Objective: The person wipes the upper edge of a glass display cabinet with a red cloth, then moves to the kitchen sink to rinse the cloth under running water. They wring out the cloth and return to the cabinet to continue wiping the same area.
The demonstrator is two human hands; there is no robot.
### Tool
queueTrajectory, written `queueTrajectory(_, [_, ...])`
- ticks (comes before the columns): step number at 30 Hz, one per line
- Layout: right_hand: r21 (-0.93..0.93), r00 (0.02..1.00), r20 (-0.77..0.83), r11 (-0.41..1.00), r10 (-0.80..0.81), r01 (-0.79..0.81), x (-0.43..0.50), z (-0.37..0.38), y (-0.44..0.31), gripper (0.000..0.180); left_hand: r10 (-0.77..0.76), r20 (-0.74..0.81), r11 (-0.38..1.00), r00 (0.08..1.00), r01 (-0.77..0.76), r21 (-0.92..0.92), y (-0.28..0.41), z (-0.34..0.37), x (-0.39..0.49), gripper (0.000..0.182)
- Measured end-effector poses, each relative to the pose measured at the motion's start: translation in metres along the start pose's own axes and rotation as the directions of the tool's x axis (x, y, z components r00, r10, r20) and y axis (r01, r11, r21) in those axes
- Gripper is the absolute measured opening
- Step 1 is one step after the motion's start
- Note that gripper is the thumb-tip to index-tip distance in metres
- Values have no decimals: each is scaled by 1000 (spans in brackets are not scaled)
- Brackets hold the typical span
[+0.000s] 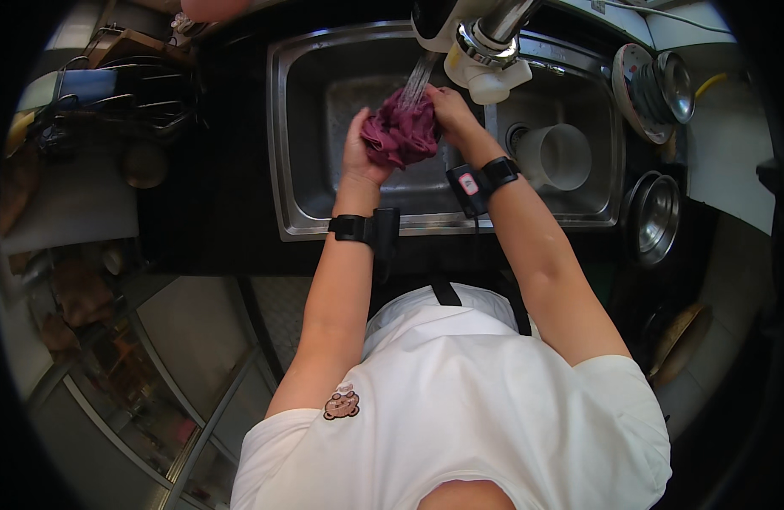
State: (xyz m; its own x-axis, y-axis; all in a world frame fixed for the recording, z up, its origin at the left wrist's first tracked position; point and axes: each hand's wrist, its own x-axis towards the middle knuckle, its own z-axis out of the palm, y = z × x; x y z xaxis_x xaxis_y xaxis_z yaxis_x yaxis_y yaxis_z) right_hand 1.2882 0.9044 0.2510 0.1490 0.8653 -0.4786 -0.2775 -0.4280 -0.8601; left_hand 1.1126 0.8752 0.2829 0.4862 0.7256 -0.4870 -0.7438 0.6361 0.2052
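A crumpled purple-red cloth is held between my two hands over the larger left basin of a stainless steel sink. Water from the faucet falls in a spray onto the top of the cloth. My left hand supports it from the left and below, the thumb pointing up along its side. On the cloth's upper right edge, my right hand grips it with bent fingers. Folds hide some of the fingertips. Both wrists wear black straps with small black boxes.
A translucent plastic container lies in the right basin beside the drain. Stacked bowls and steel basins stand right of the sink. A dark wire rack is at the left, and a wok-like pan is at lower right.
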Motion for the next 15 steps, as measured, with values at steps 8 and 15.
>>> queueTrajectory(8, [-98,898,199,904,-393,417,-77,42,-7,22,18,-74,998,997,-14,65,-15,-20,12,40])
queueTrajectory(15, [-767,941,5,602,-339,221,-53,49,-31,38,132,-201,986,971,-107,130,-32,-21,34,25])
